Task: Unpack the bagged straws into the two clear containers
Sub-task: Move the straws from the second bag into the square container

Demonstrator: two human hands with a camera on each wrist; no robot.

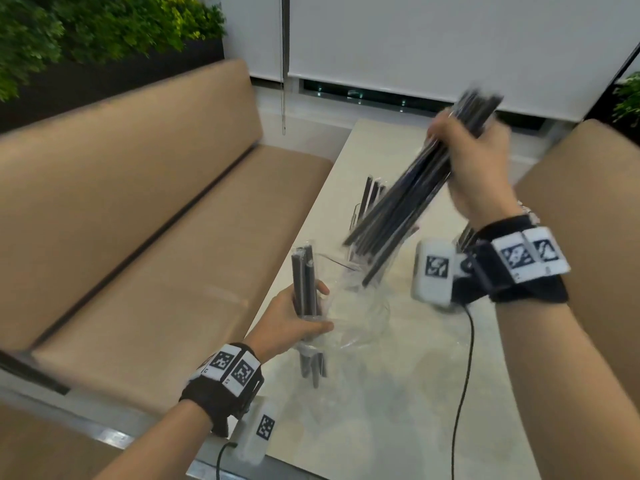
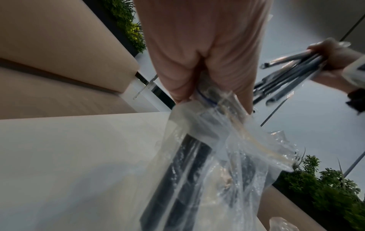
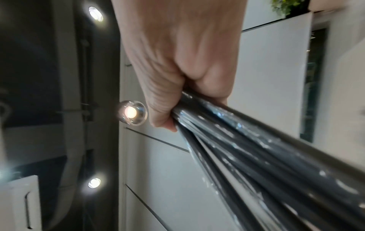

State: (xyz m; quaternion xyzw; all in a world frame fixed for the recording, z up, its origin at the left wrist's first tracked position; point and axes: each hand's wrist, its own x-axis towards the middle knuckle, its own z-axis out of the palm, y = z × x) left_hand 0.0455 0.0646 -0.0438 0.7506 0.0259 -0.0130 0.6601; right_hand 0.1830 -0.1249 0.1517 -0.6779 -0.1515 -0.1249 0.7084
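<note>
My left hand (image 1: 294, 323) grips a clear plastic bag (image 1: 356, 306) above the pale table, with a few black straws (image 1: 304, 282) still upright inside it. In the left wrist view the bag (image 2: 227, 156) hangs open below the hand (image 2: 197, 62). My right hand (image 1: 474, 154) holds a thick bundle of black straws (image 1: 398, 209) high and tilted, lower ends fanned toward the bag. The right wrist view shows that hand (image 3: 177, 62) closed round the bundle (image 3: 256, 156). One clear container (image 1: 356, 216) holding straws stands behind; more straws (image 1: 465, 237) peek out by my right wrist.
The narrow pale table (image 1: 398, 393) runs away from me between a tan bench seat (image 1: 156, 220) on the left and a tan cushion (image 1: 588, 202) on the right. A black cable (image 1: 465, 375) hangs from my right wrist over the table. Plants (image 1: 86, 29) stand behind the bench.
</note>
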